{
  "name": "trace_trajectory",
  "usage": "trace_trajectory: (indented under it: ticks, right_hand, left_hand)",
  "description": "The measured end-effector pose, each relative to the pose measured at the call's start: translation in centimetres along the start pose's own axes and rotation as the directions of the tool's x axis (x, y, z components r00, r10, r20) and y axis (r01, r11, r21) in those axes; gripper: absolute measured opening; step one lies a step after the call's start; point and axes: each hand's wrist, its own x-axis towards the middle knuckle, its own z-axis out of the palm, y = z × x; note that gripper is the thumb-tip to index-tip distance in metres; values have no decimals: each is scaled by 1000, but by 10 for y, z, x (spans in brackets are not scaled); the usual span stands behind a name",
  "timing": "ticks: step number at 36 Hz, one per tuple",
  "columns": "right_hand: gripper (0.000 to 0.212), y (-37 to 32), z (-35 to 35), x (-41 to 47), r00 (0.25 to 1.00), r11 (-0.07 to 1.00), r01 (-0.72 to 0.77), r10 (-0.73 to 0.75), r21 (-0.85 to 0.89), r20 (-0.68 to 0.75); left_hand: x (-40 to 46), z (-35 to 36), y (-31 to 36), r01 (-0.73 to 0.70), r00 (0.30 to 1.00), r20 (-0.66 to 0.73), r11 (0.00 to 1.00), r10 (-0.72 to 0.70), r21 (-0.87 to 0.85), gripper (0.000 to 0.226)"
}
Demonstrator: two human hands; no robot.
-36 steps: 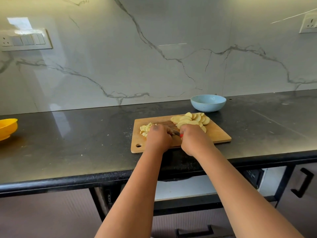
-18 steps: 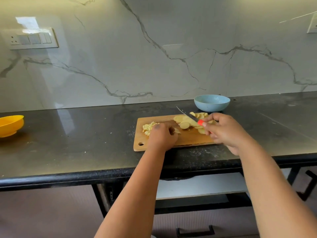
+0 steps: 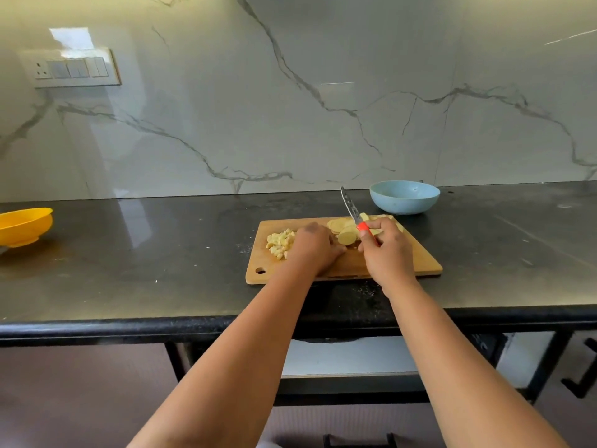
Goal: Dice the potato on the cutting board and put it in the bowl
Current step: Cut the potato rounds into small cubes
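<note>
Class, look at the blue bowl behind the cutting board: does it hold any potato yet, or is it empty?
Empty as far as visible: the blue bowl shows only bare inner wall. Diced pieces and slices lie on the cutting board.

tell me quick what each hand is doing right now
Left hand: palm down on the cutting board; whether it holds anything cannot be told.
Right hand: gripping the knife by its red handle.

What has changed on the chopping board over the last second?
The right hand lifted the red-handled knife off the wooden cutting board and now holds it blade-up over the round potato slices. The left hand stayed on the board beside the diced potato pile; the blue bowl is unmoved.
</note>
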Motion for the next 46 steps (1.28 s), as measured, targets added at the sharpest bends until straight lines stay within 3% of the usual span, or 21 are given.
trace_trajectory:
  ticks: [11,18,27,35,41,46]
  right_hand:
    - [17,2,0,1,1000,1000,-9,8,17,14]
    - [18,5,3,2,1000,1000,9,-9,4,27]
    - [10,4,4,1,999,999,24,-23,-21,31]
    - [9,2,3,-3,999,998,31,-29,-47,33]
    - [10,-3,-1,-7,999,997,23,-19,-77,47]
    - [8,-8,-14,-30,994,974,107,-103,-198,32]
  left_hand:
    - [-1,-6,-14,-85,995,42,990,90,-110,16]
    - [-6,-24,-30,-104,980,131,950,148,-294,36]
    - [-6,-9,-24,-48,999,-23,998,47,-33,32]
    - [-7,-7,-18,-142,990,-21,985,141,-100,21]
    - [-9,-3,-25,-120,987,-129,978,99,-168,37]
    - [-13,-2,-29,-95,989,-128,985,77,-145,27]
